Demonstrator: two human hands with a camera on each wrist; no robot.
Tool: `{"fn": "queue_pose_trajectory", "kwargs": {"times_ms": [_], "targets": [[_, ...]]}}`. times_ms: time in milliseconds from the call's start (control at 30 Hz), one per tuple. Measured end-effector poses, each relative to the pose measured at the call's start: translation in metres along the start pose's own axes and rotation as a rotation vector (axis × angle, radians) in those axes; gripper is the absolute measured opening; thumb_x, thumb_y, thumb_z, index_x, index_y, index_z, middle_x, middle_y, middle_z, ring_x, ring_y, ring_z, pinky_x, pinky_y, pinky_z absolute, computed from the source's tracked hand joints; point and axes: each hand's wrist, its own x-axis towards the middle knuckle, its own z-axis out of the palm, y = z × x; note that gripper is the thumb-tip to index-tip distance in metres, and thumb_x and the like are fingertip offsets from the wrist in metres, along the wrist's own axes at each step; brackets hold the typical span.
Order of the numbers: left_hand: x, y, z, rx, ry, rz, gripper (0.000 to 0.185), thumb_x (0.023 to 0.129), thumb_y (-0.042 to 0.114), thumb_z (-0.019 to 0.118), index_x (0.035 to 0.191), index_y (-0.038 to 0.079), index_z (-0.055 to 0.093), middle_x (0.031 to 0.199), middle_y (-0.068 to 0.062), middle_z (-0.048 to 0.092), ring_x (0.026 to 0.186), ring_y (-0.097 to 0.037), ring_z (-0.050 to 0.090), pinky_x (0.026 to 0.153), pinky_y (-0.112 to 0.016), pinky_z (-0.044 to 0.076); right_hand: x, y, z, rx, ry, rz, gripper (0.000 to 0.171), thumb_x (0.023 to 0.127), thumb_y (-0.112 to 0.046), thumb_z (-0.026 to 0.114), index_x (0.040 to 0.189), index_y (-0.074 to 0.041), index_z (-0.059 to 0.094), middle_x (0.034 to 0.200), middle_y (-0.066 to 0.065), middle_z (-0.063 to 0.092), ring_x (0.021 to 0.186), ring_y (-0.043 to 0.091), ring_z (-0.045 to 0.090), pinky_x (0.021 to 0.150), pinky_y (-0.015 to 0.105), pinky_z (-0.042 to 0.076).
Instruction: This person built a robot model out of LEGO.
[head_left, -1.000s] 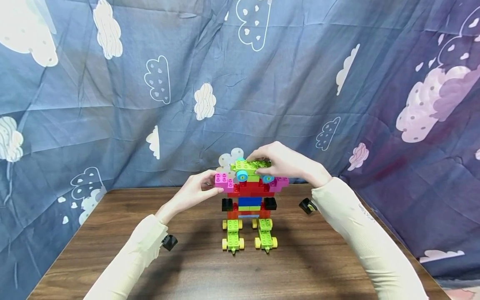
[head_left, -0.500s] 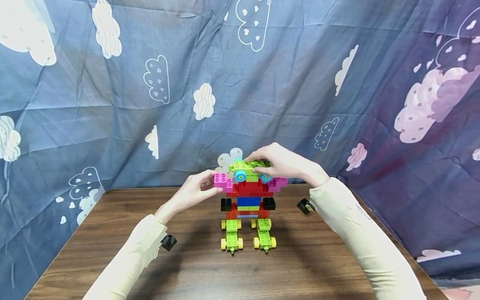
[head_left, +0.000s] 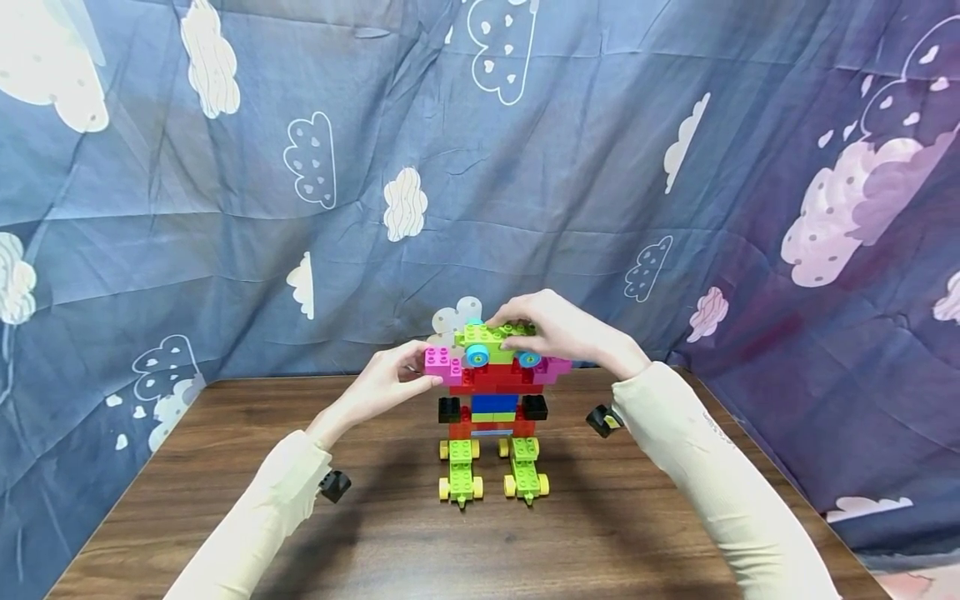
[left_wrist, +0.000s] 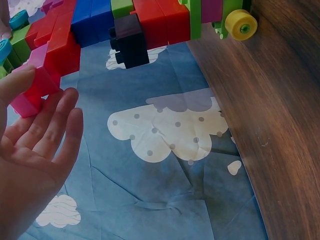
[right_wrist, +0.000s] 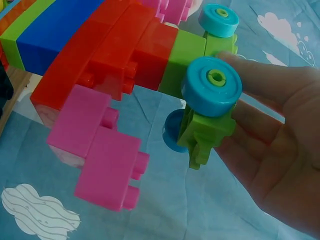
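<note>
I see a figure built of red, blue, pink and green plastic bricks (head_left: pixel 491 400) standing upright near the back edge of the brown wooden table (head_left: pixel 225 533), midway between its left and right edges. My left hand (head_left: pixel 386 383) pinches the pink brick (head_left: pixel 442 364) jutting from the figure's left side, bracing it. My right hand (head_left: pixel 558 327) grips the lime-green wheeled piece with light-blue wheels (right_wrist: pixel 207 107) on top, fingers curled round it. I judge the step in hand to be working that top piece at its seat on the red row. The next move calls for a straight pull or push, with the brace firm, or the figure may tip.
</note>
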Motion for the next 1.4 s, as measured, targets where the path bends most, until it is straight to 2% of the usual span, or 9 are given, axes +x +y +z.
{"fn": "queue_pose_trajectory", "kwargs": {"times_ms": [167,467,733,967,1400], "targets": [[0.0,-0.001,-0.001,0.003,-0.001,0.004,0.038,0.089,0.021,0.075,0.123,0.01,0.062,0.107,-0.006,0.071,0.092,-0.017,0.065,0.088,-0.04,0.059,0.0,-0.001,0.002,-0.01,0.004,0.007,0.031,0.088,-0.018,0.075,0.117,-0.008,0.072,0.11,0.006,0.075,0.095,0.017,0.07,0.088,0.035,0.058],[0.0,-0.001,-0.002,0.003,-0.004,0.003,0.039,0.089,0.021,0.075,0.124,0.01,0.062,0.106,-0.006,0.071,0.092,-0.017,0.064,0.088,-0.041,0.059,-0.003,-0.001,0.008,-0.026,0.069,-0.031,0.03,0.087,-0.017,0.076,0.115,-0.006,0.072,0.108,0.007,0.074,0.097,0.019,0.069,0.088,0.035,0.057],[0.001,-0.001,-0.003,-0.003,-0.006,0.009,0.039,0.089,0.022,0.075,0.124,0.01,0.062,0.107,-0.006,0.071,0.091,-0.017,0.065,0.087,-0.042,0.059,-0.004,-0.001,0.01,0.0,0.084,-0.008,0.032,0.087,-0.017,0.075,0.117,-0.006,0.071,0.11,0.007,0.074,0.098,0.019,0.068,0.089,0.036,0.057],[0.0,-0.001,-0.002,0.008,-0.005,0.004,0.04,0.089,0.022,0.074,0.125,0.01,0.061,0.106,-0.005,0.071,0.091,-0.016,0.064,0.087,-0.037,0.059,-0.006,-0.001,0.015,-0.002,0.131,-0.045,0.031,0.086,-0.014,0.076,0.115,-0.005,0.071,0.109,0.008,0.074,0.098,0.02,0.068,0.088,0.036,0.056],[0.0,-0.002,-0.002,0.0,-0.009,0.015,0.039,0.089,0.022,0.074,0.125,0.01,0.061,0.107,-0.006,0.071,0.091,-0.016,0.064,0.087,-0.039,0.059,-0.005,-0.005,0.012,-0.038,0.087,0.011,0.032,0.086,-0.015,0.077,0.116,-0.006,0.07,0.11,0.008,0.073,0.098,0.02,0.067,0.089,0.036,0.056]]}}
